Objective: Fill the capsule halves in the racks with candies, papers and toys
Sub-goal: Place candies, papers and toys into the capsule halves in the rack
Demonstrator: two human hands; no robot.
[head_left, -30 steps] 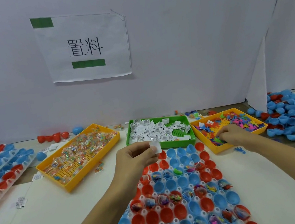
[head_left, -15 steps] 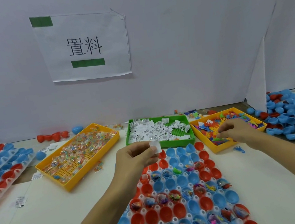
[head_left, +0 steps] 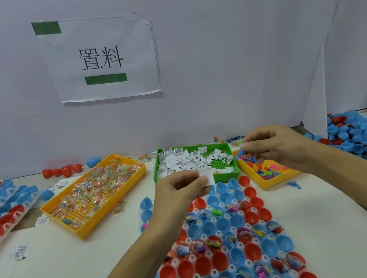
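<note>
Your left hand (head_left: 181, 189) pinches a white paper (head_left: 207, 178) over the rack (head_left: 230, 247); your right hand (head_left: 276, 147) pinches small toys (head_left: 244, 154) above the toy tray (head_left: 272, 181).

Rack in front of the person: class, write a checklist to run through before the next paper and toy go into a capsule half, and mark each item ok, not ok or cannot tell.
1. Left hand holds a paper: ok.
2. Right hand holds a toy: ok, something small and blue is pinched; its shape cannot be told.
3. Empty halves remain in the rack: ok, several blue and red ones show nothing inside.
4. Hands are over the rack: not ok, the right hand is above the toy tray.
5. Papers left in the green tray: ok.
</note>
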